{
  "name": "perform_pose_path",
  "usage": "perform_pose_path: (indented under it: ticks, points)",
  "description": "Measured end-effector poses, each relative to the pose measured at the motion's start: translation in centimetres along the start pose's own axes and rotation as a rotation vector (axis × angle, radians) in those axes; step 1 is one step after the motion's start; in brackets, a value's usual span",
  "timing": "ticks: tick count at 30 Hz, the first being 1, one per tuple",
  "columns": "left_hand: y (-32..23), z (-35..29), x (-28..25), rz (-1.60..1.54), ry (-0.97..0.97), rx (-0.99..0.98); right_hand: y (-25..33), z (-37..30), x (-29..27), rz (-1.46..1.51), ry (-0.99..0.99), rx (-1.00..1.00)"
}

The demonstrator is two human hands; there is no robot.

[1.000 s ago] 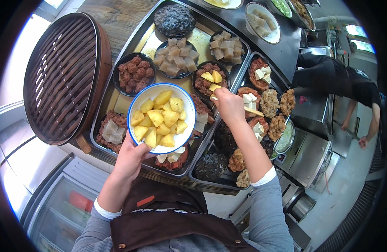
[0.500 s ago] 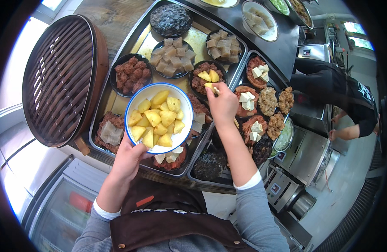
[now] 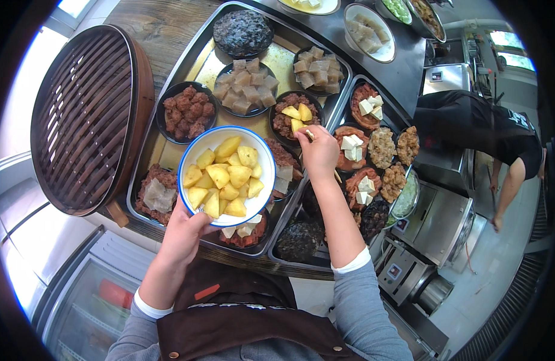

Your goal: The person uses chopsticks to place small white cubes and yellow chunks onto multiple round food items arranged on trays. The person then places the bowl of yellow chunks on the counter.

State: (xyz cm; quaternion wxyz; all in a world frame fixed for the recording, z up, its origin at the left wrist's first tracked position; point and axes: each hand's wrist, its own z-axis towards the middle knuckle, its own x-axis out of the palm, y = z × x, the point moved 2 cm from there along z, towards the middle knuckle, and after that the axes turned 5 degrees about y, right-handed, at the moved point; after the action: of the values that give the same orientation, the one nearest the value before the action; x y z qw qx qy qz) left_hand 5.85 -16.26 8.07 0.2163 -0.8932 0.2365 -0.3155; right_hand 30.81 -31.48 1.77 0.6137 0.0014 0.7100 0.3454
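Note:
My left hand [image 3: 184, 237] grips the near left rim of a white, blue-edged bowl [image 3: 267, 198], thumb over the edge. Yellow potato chunks [image 3: 229, 174] fill the bowl, which hangs over the large tray. To its right, my right hand [image 3: 320, 155] is closed in a pinch at the near edge of a small black bowl of dark minced meat [image 3: 283, 124]. Three potato pieces [image 3: 298, 114] rest on that meat, the nearest one just past my fingertips. A small yellowish bit shows between the fingers, too little to name.
The large metal tray [image 3: 187, 69] carries black bowls of meatballs [image 3: 189, 113] and brownish jelly-like cubes [image 3: 246, 87]. A second tray [image 3: 355, 90] holds meat topped with white cubes. A round slatted steamer [image 3: 88, 120] stands at left. Another person [image 3: 494, 123] bends over at right.
My right hand has drawn back slightly toward me. The potato piece from its fingertips now lies in the meat bowl. The other person's arm has swung lower.

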Motion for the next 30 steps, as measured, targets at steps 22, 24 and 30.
perform_pose_path:
  ticks: [22, 24, 30]
  points:
    - [-0.3, -0.4, -0.4, 0.019, 0.041, -0.028, -1.5, 2.3, -0.4, -0.153, 0.262, -0.187]
    - [-0.1, -0.3, -0.8, 0.025, 0.046, -0.028, -1.4, 2.7, -0.8, -0.176, 0.321, -0.240]
    - [-0.1, -0.4, -0.5, 0.005, 0.037, -0.019, -1.8, 4.6, -1.1, -0.186, 0.473, -0.267]
